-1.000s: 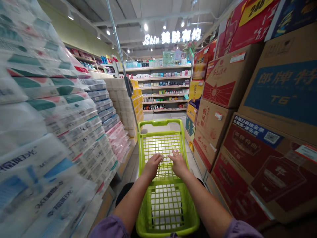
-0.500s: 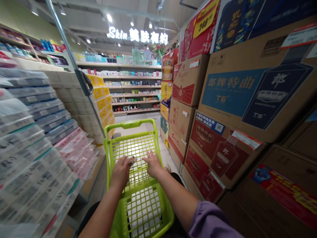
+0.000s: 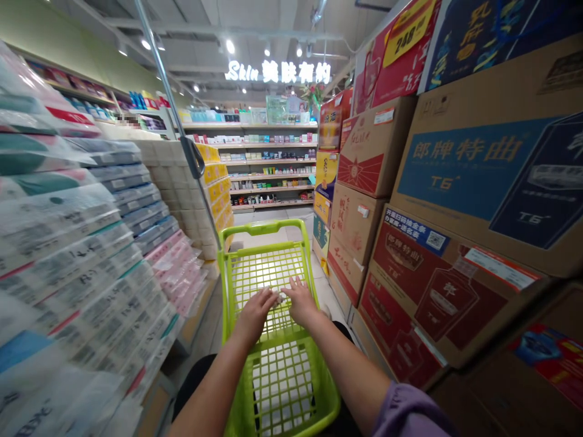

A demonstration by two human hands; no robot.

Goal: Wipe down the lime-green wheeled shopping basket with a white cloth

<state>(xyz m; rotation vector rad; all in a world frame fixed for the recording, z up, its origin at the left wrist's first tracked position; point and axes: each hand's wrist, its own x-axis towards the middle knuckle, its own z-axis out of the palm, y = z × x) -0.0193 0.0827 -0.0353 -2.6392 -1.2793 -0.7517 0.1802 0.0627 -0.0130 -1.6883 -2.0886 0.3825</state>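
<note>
Over a lime-green grid shopping basket point(image 3: 285, 388), my two bare hands are close together. My left hand point(image 3: 257, 312) is closed, its fingertips pinching a small, pale crumpled piece point(image 3: 279, 298) whose kind I cannot make out. Just to the right, my right hand point(image 3: 300, 302) has its fingers apart, with the fingertips near the crumpled piece; whether they touch it I cannot tell. A metal pole point(image 3: 170, 85) with a dark grip point(image 3: 193, 156) rises from the basket's far left side. The basket's grid floor shows pale light through it.
Wrapped paper packs point(image 3: 86, 261) are stacked on the left, with yellow packs point(image 3: 214, 182) beyond. Cardboard liquor cartons point(image 3: 455, 164) form a wall close on the right. Ahead, the tiled aisle point(image 3: 282, 215) leads to shelves of small goods point(image 3: 268, 145) under a lit sign.
The view has swung left, so the basket and shelves sit further right in the picture. My hands have drawn closer together around the crumpled piece.
</note>
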